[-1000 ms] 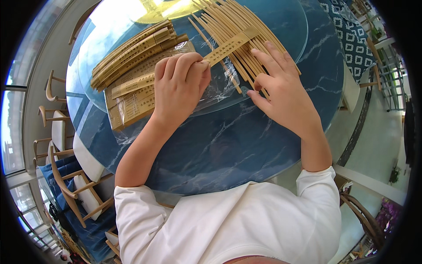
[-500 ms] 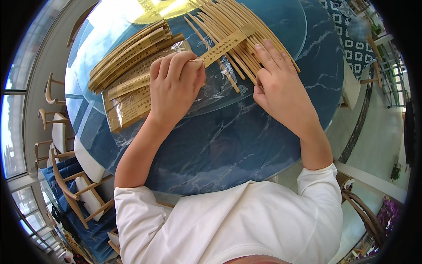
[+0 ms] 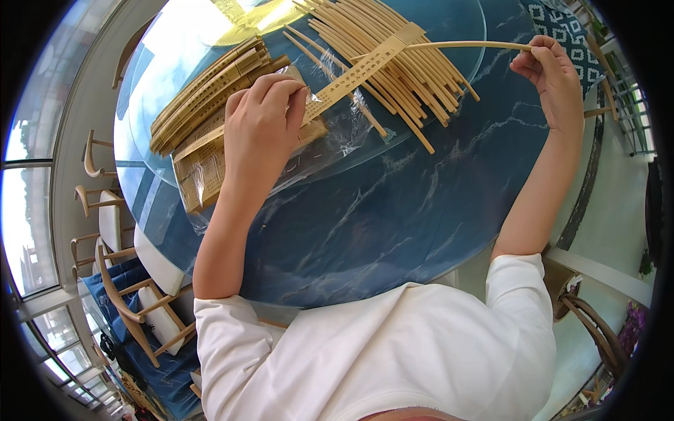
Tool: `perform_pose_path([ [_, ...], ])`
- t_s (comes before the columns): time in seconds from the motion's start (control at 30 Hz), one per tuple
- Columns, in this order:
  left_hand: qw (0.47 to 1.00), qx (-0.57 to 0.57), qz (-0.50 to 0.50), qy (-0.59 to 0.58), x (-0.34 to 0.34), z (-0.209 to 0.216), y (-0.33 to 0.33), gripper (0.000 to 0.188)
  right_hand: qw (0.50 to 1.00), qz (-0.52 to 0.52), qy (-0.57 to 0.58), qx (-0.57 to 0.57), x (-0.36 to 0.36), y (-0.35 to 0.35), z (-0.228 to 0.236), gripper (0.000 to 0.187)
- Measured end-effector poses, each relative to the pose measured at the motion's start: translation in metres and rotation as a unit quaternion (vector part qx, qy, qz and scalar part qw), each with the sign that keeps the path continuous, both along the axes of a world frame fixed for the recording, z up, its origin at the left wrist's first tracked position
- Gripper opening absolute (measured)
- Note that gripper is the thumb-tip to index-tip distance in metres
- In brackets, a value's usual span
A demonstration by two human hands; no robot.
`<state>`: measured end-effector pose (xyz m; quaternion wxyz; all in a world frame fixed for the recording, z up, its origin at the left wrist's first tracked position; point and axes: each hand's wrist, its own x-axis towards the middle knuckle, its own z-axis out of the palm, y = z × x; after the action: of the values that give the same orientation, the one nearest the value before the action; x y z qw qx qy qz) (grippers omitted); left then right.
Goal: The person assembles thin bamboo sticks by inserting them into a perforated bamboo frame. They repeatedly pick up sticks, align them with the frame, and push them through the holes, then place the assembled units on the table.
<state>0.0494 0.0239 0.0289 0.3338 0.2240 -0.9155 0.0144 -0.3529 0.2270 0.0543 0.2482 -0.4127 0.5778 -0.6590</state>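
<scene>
My left hand (image 3: 258,119) pinches the near end of a long, narrow brown paper chopstick sleeve (image 3: 360,71) with printed marks. The sleeve slants up to the right across a pile of wooden chopsticks (image 3: 421,88). Out to the right, my right hand (image 3: 554,78) grips the end of a single chopstick (image 3: 472,44) between thumb and fingers. That chopstick runs left to the sleeve's far end; whether it lies inside or behind the paper I cannot tell. Left of my left hand lies a stack of similar sleeves (image 3: 203,95), partly hidden by it.
Clear plastic wrap (image 3: 337,137) with more sleeves lies under and beside the stack. A glass turntable stands on the round blue marbled table (image 3: 351,217). A yellow round object (image 3: 260,21) sits at the far edge. Wooden chairs (image 3: 133,302) stand at left.
My right hand has left the chopstick pile and moved right and away, drawing one chopstick with it. My left hand still holds the sleeve, shifted slightly left.
</scene>
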Motion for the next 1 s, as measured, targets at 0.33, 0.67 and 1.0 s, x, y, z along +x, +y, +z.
perform_pose_path([
  [0.33,0.978,0.197,-0.033,-0.064,0.001,-0.001,-0.019,0.021,0.89,-0.345,0.007,-0.298,-0.024,0.005,0.007,0.02],
  [0.67,0.961,0.264,-0.055,-0.058,0.01,0.007,-0.029,0.023,0.962,-0.02,-0.003,-0.273,0.039,-0.031,-0.006,0.012],
  [1.0,0.959,0.275,-0.035,-0.053,0.007,0.009,-0.024,0.022,0.981,-0.135,0.045,-0.129,0.093,-0.053,-0.008,0.006],
])
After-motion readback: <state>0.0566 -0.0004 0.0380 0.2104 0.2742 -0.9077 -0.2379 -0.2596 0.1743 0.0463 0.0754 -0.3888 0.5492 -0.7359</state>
